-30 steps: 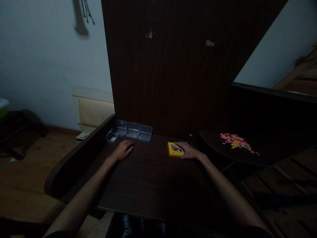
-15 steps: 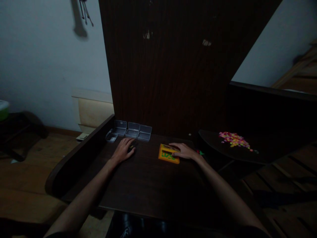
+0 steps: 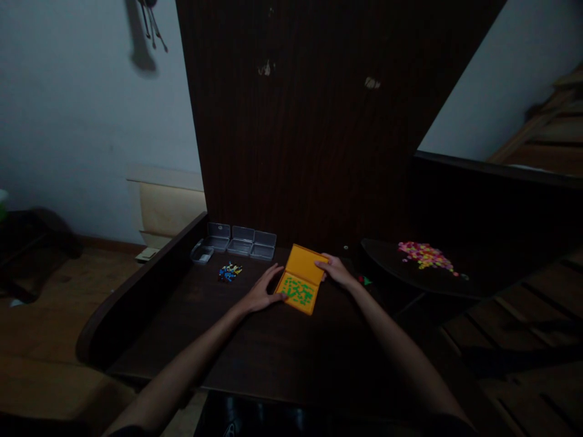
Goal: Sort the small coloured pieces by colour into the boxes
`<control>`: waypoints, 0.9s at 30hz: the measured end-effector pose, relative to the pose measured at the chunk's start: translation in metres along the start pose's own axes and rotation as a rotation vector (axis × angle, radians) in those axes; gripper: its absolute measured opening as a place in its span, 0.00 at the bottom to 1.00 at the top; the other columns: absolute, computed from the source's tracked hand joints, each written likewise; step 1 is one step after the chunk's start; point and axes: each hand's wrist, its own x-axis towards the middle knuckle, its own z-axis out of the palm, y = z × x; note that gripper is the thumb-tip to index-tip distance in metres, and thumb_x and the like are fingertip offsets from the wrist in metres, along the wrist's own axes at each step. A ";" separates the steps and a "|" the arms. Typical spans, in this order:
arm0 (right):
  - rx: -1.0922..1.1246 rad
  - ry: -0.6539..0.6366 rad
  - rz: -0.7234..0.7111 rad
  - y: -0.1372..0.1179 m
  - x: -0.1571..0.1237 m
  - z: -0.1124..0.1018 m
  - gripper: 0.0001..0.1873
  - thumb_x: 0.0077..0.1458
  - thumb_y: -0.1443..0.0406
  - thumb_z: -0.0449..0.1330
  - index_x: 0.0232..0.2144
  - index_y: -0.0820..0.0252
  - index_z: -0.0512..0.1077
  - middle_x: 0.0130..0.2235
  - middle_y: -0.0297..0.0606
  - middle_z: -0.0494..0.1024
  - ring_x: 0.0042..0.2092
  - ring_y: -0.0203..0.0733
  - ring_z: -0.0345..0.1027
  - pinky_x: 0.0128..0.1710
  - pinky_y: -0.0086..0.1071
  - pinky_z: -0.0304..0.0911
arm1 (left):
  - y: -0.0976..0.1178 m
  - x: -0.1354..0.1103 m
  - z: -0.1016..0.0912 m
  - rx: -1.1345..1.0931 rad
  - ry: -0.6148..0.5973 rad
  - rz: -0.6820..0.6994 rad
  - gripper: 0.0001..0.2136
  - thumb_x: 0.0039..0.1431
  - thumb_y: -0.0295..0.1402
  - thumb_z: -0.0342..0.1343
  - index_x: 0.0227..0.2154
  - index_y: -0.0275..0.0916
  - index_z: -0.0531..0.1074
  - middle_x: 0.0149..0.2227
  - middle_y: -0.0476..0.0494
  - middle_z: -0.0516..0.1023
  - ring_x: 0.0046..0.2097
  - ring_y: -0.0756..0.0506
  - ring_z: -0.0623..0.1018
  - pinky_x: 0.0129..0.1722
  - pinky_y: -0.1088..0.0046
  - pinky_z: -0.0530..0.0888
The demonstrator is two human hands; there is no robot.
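Observation:
A yellow-orange hinged flat box lies unfolded above the dark desk, many small green pieces spread in its lower half. My right hand pinches the right edge of its raised lid, thumb on the inner face. At the box's left side is my left hand, fingers stretched apart and thumb over the lower left edge. A small pile of blue, yellow and white pieces sits on the desk left of that hand.
Clear plastic cases with raised lids stand at the desk's back left. Pink and yellow pieces are heaped on a rounded side shelf. Red and green bits lie by the right forearm. A raised side board borders the desk's left.
My left hand has moved right, off the small blue and yellow pile, to the box. The box has turned and opened out wider, with my right hand now on its lid edge.

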 end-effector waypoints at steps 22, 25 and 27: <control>0.583 0.125 0.144 -0.019 0.053 0.110 0.14 0.52 0.53 0.57 0.35 0.56 0.69 0.36 0.40 0.79 0.39 0.44 0.74 0.37 0.35 0.70 | 0.037 -0.029 -0.055 -0.411 0.000 -0.008 0.54 0.41 0.31 0.68 0.67 0.49 0.38 0.67 0.30 0.47 0.60 0.32 0.67 0.48 0.59 0.76; 0.595 0.133 0.239 -0.012 0.052 0.122 0.18 0.56 0.49 0.50 0.34 0.55 0.68 0.35 0.40 0.77 0.37 0.42 0.72 0.34 0.32 0.68 | 0.041 -0.029 -0.071 -0.129 0.136 0.087 0.51 0.42 0.31 0.67 0.66 0.47 0.41 0.68 0.32 0.44 0.64 0.31 0.60 0.51 0.58 0.75; 0.609 0.108 0.283 -0.007 0.049 0.135 0.20 0.57 0.48 0.47 0.34 0.55 0.68 0.35 0.39 0.76 0.35 0.41 0.71 0.32 0.32 0.67 | 0.044 -0.027 -0.079 0.064 0.195 0.142 0.49 0.44 0.31 0.65 0.66 0.45 0.42 0.67 0.34 0.46 0.65 0.33 0.58 0.53 0.57 0.73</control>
